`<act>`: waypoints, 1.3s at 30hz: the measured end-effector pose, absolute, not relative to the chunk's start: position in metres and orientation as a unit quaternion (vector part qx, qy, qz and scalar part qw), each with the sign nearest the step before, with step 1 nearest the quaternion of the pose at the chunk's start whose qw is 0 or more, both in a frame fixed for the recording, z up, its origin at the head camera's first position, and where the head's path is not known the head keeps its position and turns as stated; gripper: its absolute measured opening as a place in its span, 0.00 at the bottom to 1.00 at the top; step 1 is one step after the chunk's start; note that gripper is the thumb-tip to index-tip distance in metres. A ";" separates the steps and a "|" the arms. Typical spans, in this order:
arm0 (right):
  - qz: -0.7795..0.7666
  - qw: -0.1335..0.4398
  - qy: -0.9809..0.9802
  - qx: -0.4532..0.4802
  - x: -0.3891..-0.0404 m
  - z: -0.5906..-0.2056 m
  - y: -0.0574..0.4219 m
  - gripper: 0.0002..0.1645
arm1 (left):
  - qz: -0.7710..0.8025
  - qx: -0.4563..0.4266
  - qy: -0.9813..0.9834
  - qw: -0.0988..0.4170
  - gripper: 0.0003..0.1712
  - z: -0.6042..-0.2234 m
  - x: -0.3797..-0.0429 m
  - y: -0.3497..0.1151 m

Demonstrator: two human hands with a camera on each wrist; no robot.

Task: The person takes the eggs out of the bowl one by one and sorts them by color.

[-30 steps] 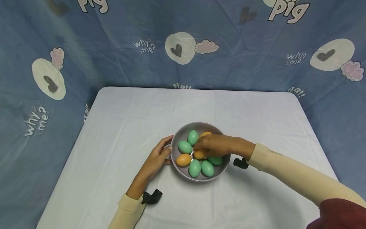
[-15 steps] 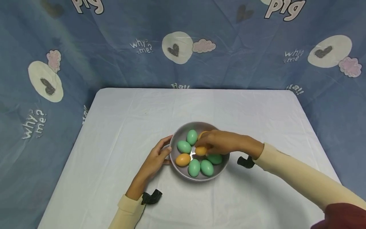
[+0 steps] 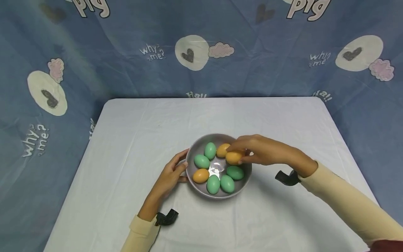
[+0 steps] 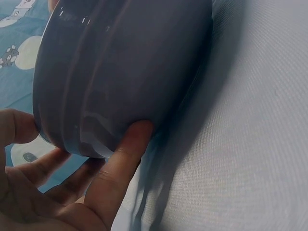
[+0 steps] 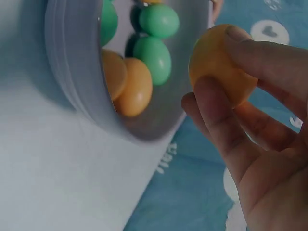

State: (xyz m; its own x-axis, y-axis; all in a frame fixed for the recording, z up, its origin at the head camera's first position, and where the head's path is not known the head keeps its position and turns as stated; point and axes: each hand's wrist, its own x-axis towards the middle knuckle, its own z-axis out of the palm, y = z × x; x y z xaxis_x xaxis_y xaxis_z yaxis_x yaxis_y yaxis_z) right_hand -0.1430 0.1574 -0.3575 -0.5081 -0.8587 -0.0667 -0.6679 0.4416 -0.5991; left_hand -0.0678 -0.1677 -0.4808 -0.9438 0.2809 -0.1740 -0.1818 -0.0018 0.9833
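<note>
An orange egg (image 3: 234, 158) is pinched between the thumb and fingertips of my right hand (image 3: 262, 150), over the right side of a grey bowl (image 3: 194, 189). In the right wrist view that egg (image 5: 211, 62) is up beyond the bowl's rim, apart from the other eggs. Several green eggs (image 3: 213, 184) lie inside, with an orange egg (image 3: 200, 175) at the left and another orange egg (image 3: 223, 149) at the back. My left hand (image 3: 168, 175) rests against the bowl's left side. Its spread fingers (image 4: 122, 159) touch the outer wall in the left wrist view.
The bowl stands on a white cloth-covered table (image 3: 151, 129). Behind and beside the table hangs a blue printed curtain (image 3: 126, 70). Black wrist mounts (image 3: 167, 217) sit at both cuffs.
My right hand has lifted the orange egg from the middle of the bowl and moved right, uncovering the bowl's floor. The left hand stays at the bowl's side. The head view shifts slightly.
</note>
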 end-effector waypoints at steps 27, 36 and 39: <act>-0.290 0.112 0.898 -0.312 -0.132 -0.383 0.264 0.27 | 0.684 0.032 0.712 0.153 0.30 -0.480 -0.065 -0.159; -0.305 0.105 0.907 -0.272 -0.139 -0.410 0.281 0.26 | 0.681 0.031 0.716 0.150 0.30 -0.481 -0.065 -0.158; -0.308 0.104 0.909 -0.262 -0.140 -0.419 0.286 0.25 | 0.680 0.033 0.717 0.150 0.29 -0.481 -0.065 -0.158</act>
